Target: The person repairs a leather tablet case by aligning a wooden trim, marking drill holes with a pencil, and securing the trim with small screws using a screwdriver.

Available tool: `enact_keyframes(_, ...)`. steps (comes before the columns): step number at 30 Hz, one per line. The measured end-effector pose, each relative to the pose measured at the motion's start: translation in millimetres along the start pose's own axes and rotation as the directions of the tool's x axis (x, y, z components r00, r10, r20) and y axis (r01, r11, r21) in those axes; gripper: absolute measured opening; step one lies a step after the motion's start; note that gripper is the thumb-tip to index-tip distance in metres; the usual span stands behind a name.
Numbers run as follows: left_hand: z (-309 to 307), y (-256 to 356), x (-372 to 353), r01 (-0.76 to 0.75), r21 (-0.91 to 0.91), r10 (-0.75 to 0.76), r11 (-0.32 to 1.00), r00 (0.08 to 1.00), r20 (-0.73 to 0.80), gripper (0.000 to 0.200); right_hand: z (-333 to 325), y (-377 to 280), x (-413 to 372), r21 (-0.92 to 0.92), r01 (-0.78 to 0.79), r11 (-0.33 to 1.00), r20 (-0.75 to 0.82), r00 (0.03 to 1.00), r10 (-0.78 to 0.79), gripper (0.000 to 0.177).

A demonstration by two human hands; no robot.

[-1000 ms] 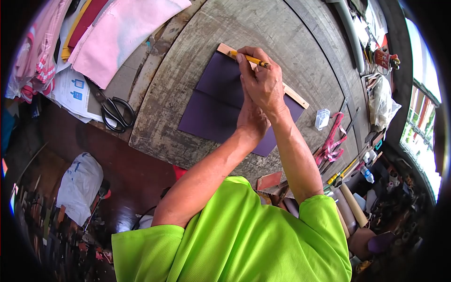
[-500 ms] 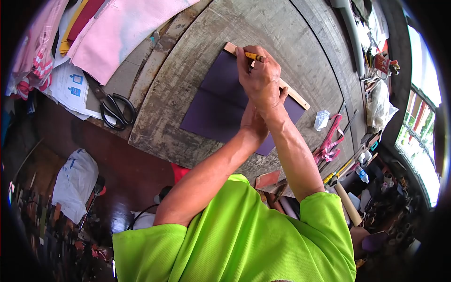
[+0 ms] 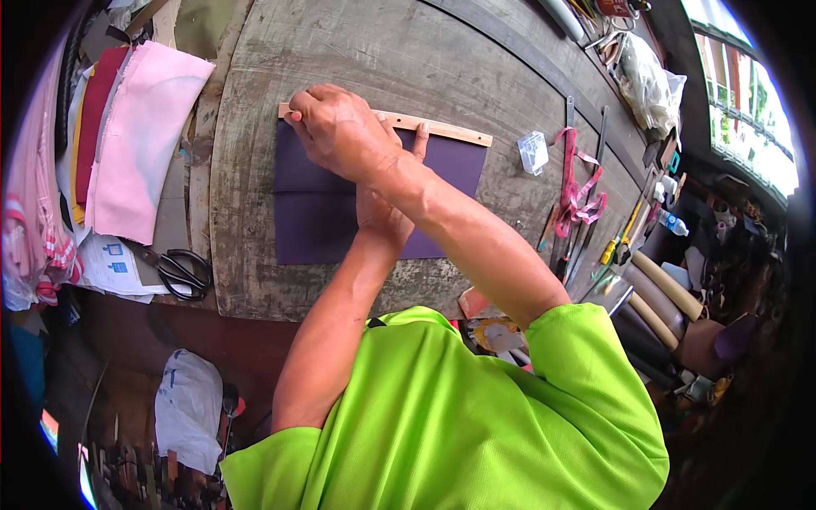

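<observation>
A dark purple sheet (image 3: 313,228), with a line or fold across it, lies flat on the worktable. Along its far edge runs a light wooden strip (image 3: 459,133) with small holes. My left hand (image 3: 382,212) is partly hidden under my right forearm; its outstretched fingers press on the sheet and the strip. Crossed over it, my right hand (image 3: 340,132) is closed near the strip's left end. Half a second ago it held a yellow pencil, which my fingers now hide.
Black-handled scissors (image 3: 184,274) lie on printed paper at the left, below pink cloth (image 3: 144,140). To the right are a clear plastic box (image 3: 533,153), a pink ribbon (image 3: 571,191) and metal rulers (image 3: 586,229). Rolls of material (image 3: 667,285) stand beyond the table's right edge.
The view has turned, so the sheet and strip now appear straighter and further left. My right hand has moved along the strip to its left end. My left hand still presses down.
</observation>
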State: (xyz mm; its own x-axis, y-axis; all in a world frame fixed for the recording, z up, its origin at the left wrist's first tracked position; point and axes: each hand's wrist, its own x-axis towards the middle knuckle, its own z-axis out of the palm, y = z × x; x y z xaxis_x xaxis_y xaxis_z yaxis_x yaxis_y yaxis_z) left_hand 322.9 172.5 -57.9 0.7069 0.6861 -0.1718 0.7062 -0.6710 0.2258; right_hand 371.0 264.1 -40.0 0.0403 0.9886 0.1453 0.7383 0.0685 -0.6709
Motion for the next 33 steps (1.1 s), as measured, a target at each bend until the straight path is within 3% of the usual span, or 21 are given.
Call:
enact_keyframes(3, -7, 0, 2, 0.012, 0.072, -0.017, 0.997, 0.998, 0.067, 0.099, 7, -6, -6, -0.069, -0.017, 0.997, -0.175, 0.984, 0.004, 0.022)
enact_keyframes(7, -17, -1, 2, 0.020, -0.035, -0.015, 0.999, 0.992, 0.126, 0.104, 21, -5, -11, -0.076, -0.064, 0.995, -0.157, 0.986, 0.051, 0.023)
enact_keyframes(9, -20, -1, 5, 0.009, -0.001, -0.009, 1.000, 0.987, 0.159, 0.105, 19, -9, -8, -0.092, -0.084, 0.992, -0.177, 0.982, 0.067, 0.023)
enact_keyframes(12, -11, -3, 0, 0.011, -0.089, -0.004, 0.996, 0.997, 0.075, 0.105, 6, -20, -6, 0.001, -0.147, 0.989, -0.154, 0.977, 0.145, 0.018)
enact_keyframes(13, -14, -2, -1, 0.011, -0.119, -0.004, 0.993, 0.998, 0.062, 0.103, -15, -31, -4, 0.127, -0.127, 0.984, -0.171, 0.974, 0.147, 0.012)
enact_keyframes(14, 10, -5, 1, -0.007, -0.176, 0.014, 0.984, 0.999, 0.038, 0.101, -37, -37, -7, 0.303, -0.052, 0.952, -0.217, 0.969, 0.122, 0.028)
enact_keyframes(15, 33, -7, 4, -0.028, -0.231, 0.032, 0.973, 0.999, 0.015, 0.100, -63, -39, -11, 0.356, -0.060, 0.933, -0.182, 0.974, 0.133, 0.047)
enact_keyframes(16, 16, -4, 4, -0.019, -0.120, 0.021, 0.993, 1.000, 0.022, 0.101, -82, -29, -19, 0.434, -0.043, 0.900, -0.195, 0.971, 0.141, 0.058)
enact_keyframes(17, -2, -2, 4, -0.011, -0.008, 0.011, 1.000, 1.000, 0.029, 0.101, -90, -4, -28, 0.367, -0.027, 0.930, -0.245, 0.961, 0.124, 0.057)
enact_keyframes(18, -30, -3, 4, -0.008, -0.075, 0.015, 0.997, 0.995, 0.096, 0.107, -109, 13, -37, 0.196, -0.168, 0.966, -0.163, 0.966, 0.201, 0.054)
enact_keyframes(21, -21, -2, 4, -0.013, -0.109, 0.013, 0.994, 1.000, -0.003, 0.111, -144, 75, -81, -0.179, -0.277, 0.944, 0.214, 0.926, 0.312, 0.049)
enact_keyframes(24, -19, 0, 5, 0.015, -0.118, -0.010, 0.993, 0.999, 0.041, 0.108, -145, 98, -106, -0.268, -0.095, 0.959, 0.237, 0.958, 0.161, 0.049)
enact_keyframes(26, -19, 0, 7, 0.045, -0.144, -0.034, 0.989, 0.996, 0.079, 0.105, -141, 104, -110, -0.212, -0.112, 0.971, 0.202, 0.967, 0.156, 0.042)
enact_keyframes(33, -15, -4, 3, 0.019, -0.270, -0.039, 0.963, 0.997, -0.069, 0.093, -140, 104, -107, -0.238, -0.121, 0.964, 0.171, 0.971, 0.164, 0.037)
